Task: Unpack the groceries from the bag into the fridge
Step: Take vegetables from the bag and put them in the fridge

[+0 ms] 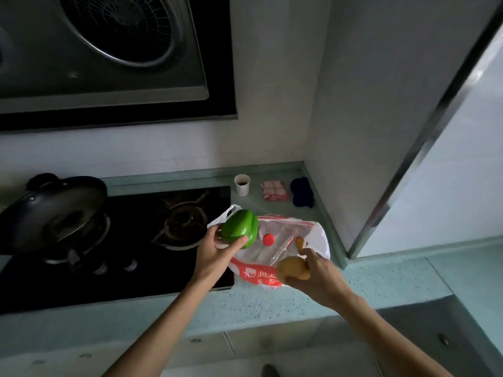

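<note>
A white and orange plastic bag lies on the pale green counter beside the stove. Inside it I see a clear bottle with a red cap and a small orange item. My left hand holds a green bell pepper just above the bag's left edge. My right hand grips a yellow-brown potato over the bag's near edge. A tall white panel with a metal edge, possibly the fridge, stands at the right.
A black gas stove fills the left, with a lidded wok on its far burner. A paper cup, a red checked cloth and a dark blue cloth sit by the back wall. The range hood hangs overhead.
</note>
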`<action>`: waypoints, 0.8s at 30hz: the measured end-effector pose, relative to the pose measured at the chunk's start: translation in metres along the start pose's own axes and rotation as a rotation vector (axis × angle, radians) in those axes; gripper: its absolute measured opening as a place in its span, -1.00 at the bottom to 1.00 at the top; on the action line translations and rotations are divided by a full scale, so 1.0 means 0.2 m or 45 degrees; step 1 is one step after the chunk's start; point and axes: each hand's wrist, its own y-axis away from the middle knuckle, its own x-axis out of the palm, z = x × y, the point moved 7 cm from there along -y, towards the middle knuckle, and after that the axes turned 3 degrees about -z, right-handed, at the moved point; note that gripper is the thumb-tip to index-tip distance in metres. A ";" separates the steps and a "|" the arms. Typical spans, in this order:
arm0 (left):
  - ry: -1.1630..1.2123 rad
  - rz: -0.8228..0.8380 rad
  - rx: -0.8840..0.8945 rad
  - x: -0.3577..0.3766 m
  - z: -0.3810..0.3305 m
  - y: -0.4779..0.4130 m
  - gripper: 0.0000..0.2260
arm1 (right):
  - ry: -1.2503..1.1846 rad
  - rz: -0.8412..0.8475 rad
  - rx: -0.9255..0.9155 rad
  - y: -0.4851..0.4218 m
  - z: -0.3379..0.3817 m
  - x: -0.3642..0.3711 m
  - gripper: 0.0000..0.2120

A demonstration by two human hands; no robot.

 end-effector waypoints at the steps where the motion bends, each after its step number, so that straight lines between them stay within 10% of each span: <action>1: 0.036 -0.001 -0.005 -0.02 0.00 0.05 -0.49 | -0.010 -0.043 0.008 0.06 0.02 -0.03 -0.18; 10: 0.320 0.068 0.038 -0.22 -0.14 0.67 -0.27 | -0.144 -0.251 0.034 0.70 0.15 -0.20 -0.34; 24: 0.375 0.080 0.037 -0.40 -0.31 1.51 -0.45 | -0.393 -0.246 -0.154 1.43 0.40 -0.28 -0.42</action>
